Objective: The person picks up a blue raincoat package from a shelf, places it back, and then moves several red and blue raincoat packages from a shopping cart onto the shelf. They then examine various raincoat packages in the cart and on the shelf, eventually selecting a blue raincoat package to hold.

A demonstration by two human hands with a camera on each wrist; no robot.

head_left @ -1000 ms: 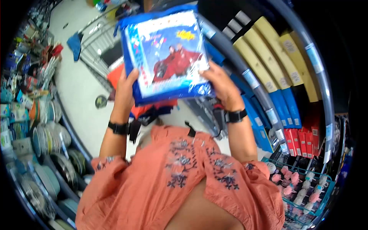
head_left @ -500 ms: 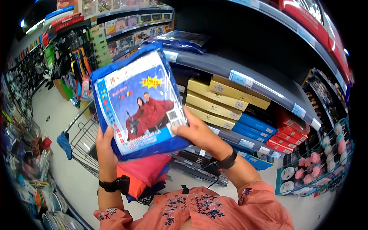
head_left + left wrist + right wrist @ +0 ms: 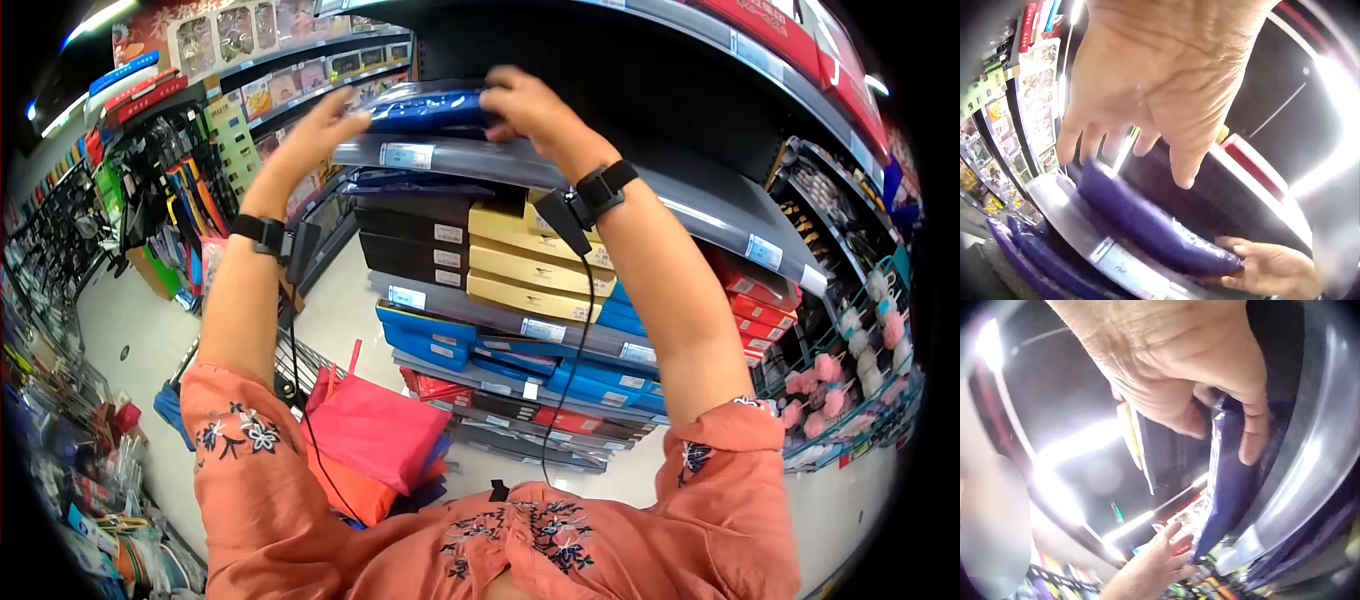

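Observation:
A packaged rain poncho (image 3: 430, 110) in a blue plastic bag lies on the upper grey shelf, its narrow side toward me. At its right end my right hand (image 3: 535, 105) curls round the bag, the thumb on one face and the fingers on the other. My left hand (image 3: 318, 140) is at its left end. In the left wrist view, that left hand (image 3: 1154, 87) has its fingers loosely extended, thumb spread away, with fingertips close over the bag's end (image 3: 1104, 181). The right wrist view shows the bag (image 3: 1229, 469) edge-on beneath the right hand (image 3: 1191, 369).
A price label (image 3: 406, 156) marks the shelf edge. Below are more blue bags (image 3: 420, 184), black boxes (image 3: 410, 245), yellow boxes (image 3: 530, 265) and blue boxes (image 3: 425, 335). A cart with a pink bag (image 3: 380, 430) stands in front of me. A wire rack (image 3: 830, 420) is at the right.
Both hands have moved forward and up, carrying the poncho bag from in front of me to the upper shelf. It has gone from tilted face-up to lying flat. The left hand's fingers have loosened.

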